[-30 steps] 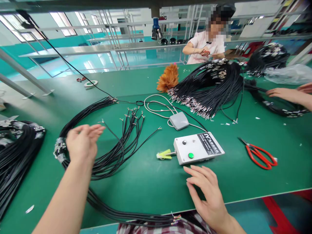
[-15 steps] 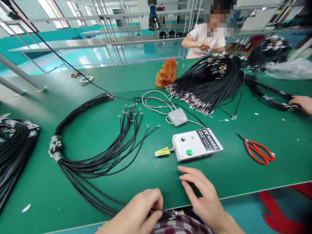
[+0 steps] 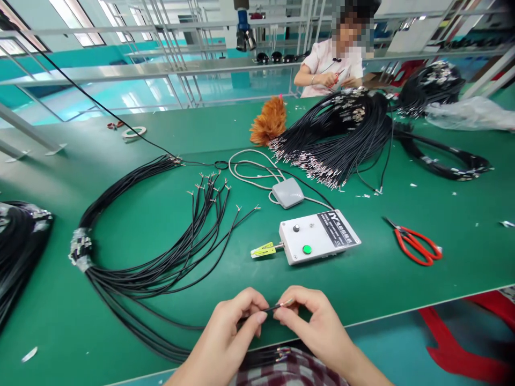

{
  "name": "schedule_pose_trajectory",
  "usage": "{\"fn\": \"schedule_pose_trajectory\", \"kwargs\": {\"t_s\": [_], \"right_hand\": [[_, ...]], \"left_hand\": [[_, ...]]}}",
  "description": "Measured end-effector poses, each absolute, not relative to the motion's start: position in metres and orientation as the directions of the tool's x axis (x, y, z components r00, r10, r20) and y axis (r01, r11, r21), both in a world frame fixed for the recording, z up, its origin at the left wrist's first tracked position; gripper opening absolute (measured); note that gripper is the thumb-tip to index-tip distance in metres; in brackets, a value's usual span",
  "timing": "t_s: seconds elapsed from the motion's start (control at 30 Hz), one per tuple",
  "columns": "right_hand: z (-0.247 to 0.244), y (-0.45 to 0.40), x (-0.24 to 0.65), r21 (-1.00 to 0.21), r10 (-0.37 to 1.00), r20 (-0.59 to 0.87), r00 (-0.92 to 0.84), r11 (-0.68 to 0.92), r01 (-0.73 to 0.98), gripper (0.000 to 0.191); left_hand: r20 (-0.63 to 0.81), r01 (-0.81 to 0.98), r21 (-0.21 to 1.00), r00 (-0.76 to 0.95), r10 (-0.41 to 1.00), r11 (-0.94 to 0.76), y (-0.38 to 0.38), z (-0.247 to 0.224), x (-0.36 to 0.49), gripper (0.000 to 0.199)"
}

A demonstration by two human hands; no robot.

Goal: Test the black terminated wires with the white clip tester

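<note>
The desk (image 3: 140, 225) carries a banded black cable bundle (image 3: 140, 279) toward its left edge, with some cables extending to the near edge. A white JY-labelled control box (image 3: 309, 236) lies right of the bundle. At the near edge, the left hand (image 3: 231, 329) pinches a single black cable (image 3: 273, 308) by its jacket; the right hand (image 3: 316, 324) closes its fingertips around the exposed wire end (image 3: 286, 303). The current operation appears to be fingertip handling of those wires.
</note>
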State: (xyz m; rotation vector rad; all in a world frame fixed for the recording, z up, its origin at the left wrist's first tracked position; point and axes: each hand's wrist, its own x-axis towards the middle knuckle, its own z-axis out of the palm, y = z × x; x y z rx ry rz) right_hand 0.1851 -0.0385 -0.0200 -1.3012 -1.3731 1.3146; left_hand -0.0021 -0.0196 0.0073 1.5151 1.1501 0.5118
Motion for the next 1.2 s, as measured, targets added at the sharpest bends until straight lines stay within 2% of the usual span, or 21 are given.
{"fn": "schedule_pose_trajectory", "kwargs": {"t_s": [0.07,0.13,0.23,0.3,0.33,0.37,0.43,0.53,0.6,0.73,1.0,1.1,1.2], "right_hand": [[-0.016,-0.040,0.184,-0.984,0.977,-0.134,-0.168,-0.111,0.137,0.021],[-0.013,-0.045,0.186,-0.981,0.940,-0.135,-0.314,-0.081,0.178,0.023],[-0.008,-0.052,0.190,-0.899,0.831,0.010,-0.556,0.251,0.359,0.032],[-0.006,-0.053,0.192,-0.790,0.804,0.097,-0.587,0.421,0.446,0.029],[-0.006,-0.052,0.192,-0.772,0.830,0.111,-0.547,0.418,0.478,0.022],[-0.006,-0.051,0.192,-0.791,0.870,0.099,-0.482,0.363,0.493,0.014],[-0.006,-0.044,0.191,-0.875,0.950,0.006,-0.311,0.156,0.459,0.003],[-0.007,-0.033,0.186,-0.961,0.980,-0.166,-0.111,-0.136,0.240,0.010],[-0.007,-0.026,0.182,-0.972,0.971,-0.229,-0.071,-0.224,0.070,0.019],[-0.005,-0.020,0.173,-0.951,0.961,-0.272,-0.060,-0.277,-0.137,0.030],[-0.014,-0.026,0.158,-0.911,0.954,-0.296,-0.043,-0.296,-0.286,0.031],[-0.017,-0.029,0.153,-0.925,0.958,-0.285,-0.033,-0.284,-0.252,0.030],[-0.019,-0.030,0.153,-0.964,0.972,-0.237,-0.005,-0.235,-0.122,0.025]], "left_hand": [[-0.273,0.335,0.932,0.390,0.879,0.141,-0.020,0.005,-0.002,0.018],[-0.309,0.261,0.939,0.361,0.880,0.222,-0.021,0.002,-0.003,0.024],[-0.363,0.177,0.931,0.353,0.862,0.319,-0.021,0.000,-0.003,0.036],[-0.375,0.159,0.927,0.354,0.857,0.339,-0.022,0.000,-0.003,0.039],[-0.375,0.156,0.927,0.354,0.857,0.341,-0.022,0.001,-0.003,0.040],[-0.373,0.155,0.928,0.352,0.858,0.340,-0.022,0.001,-0.003,0.041],[-0.371,0.155,0.929,0.355,0.858,0.337,-0.023,0.002,-0.002,0.041],[-0.366,0.158,0.930,0.365,0.856,0.331,-0.024,0.004,-0.002,0.042],[-0.357,0.162,0.934,0.373,0.857,0.318,-0.025,0.004,-0.002,0.042],[-0.337,0.171,0.941,0.380,0.861,0.293,-0.027,0.001,-0.004,0.040],[-0.338,0.105,0.941,0.368,0.866,0.322,-0.028,-0.008,-0.002,0.040],[-0.319,0.090,0.947,0.342,0.884,0.308,-0.027,-0.006,0.001,0.035],[-0.227,0.076,0.974,0.313,0.922,0.214,-0.024,-0.002,0.008,0.025]]}}
